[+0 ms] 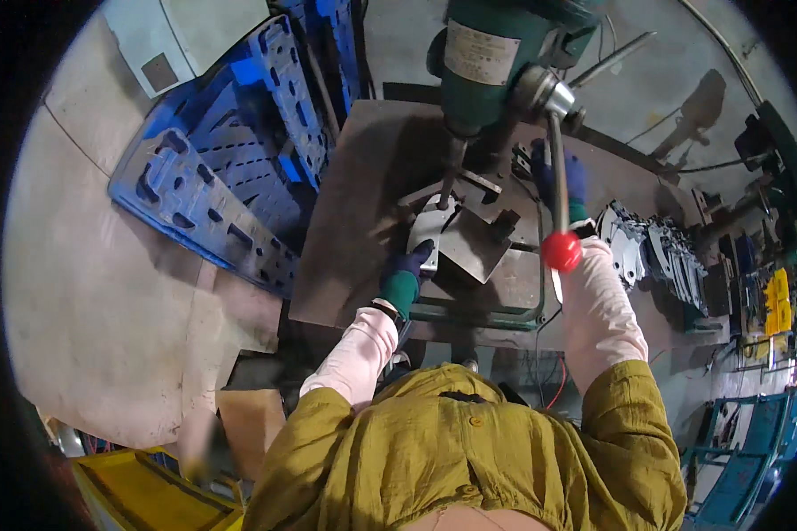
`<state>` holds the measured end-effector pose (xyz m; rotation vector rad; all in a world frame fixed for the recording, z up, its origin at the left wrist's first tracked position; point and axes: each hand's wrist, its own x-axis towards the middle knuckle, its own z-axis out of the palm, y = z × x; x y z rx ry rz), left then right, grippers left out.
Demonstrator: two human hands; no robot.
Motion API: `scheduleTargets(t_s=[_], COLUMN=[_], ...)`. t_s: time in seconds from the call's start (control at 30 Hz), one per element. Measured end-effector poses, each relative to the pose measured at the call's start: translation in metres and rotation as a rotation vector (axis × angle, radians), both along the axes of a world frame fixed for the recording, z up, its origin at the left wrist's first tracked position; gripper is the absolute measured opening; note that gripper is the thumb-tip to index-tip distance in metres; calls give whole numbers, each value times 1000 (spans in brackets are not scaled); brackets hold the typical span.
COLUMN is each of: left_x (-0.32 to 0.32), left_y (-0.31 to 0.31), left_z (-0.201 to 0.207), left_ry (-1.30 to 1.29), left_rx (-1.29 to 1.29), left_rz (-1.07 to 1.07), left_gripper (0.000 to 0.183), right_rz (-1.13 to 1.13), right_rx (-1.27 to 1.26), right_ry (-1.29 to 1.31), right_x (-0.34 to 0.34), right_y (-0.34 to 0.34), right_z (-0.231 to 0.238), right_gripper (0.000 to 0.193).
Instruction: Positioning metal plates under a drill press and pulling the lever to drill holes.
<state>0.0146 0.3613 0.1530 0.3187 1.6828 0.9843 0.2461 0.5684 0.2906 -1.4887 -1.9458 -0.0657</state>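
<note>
My left hand (409,263), in a dark glove with a green cuff, grips the near end of a flat light-grey metal plate (424,232). The plate's far end lies beneath the spindle (452,173) of a green drill press (483,66). Beside the plate, a square metal block or fixture (477,244) sits on the press table. My right hand (572,180), gloved alike, is on the right of the press, partly behind a feed lever (557,168) with a red ball knob (561,251). Its fingers are mostly hidden, so any grip on the lever is unclear.
Several loose metal plates (651,252) are heaped on the right of the brown bench (345,203). Blue plastic crates or pallets (212,190) lean at the left. A yellow bin (150,491) stands at the lower left, and a teal rack (739,451) at the lower right.
</note>
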Motion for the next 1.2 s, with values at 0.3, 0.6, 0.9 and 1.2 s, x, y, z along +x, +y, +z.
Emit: scheduleTargets(t_s=[0.3,0.6,0.9,1.2], left_x=[9,-3,-15,-96], left_y=[-3,-17,-39,-160], left_z=[15,16,-22,-82], left_ry=[-52,343,-201,386], left_rx=[115,115,498,452], left_rz=[176,-120,-14,160], left_gripper=[46,48,43,39], right_rz=[304,998,1104,247], right_rx=[-585,-1329,-1227,-844], right_ry=[719,1469,1478,1063], right_x=[-27,-32,-20,150], right_y=[-104,-178,-160,-155], right_z=[12,170,189,19], right_gripper=[25,34,52,43])
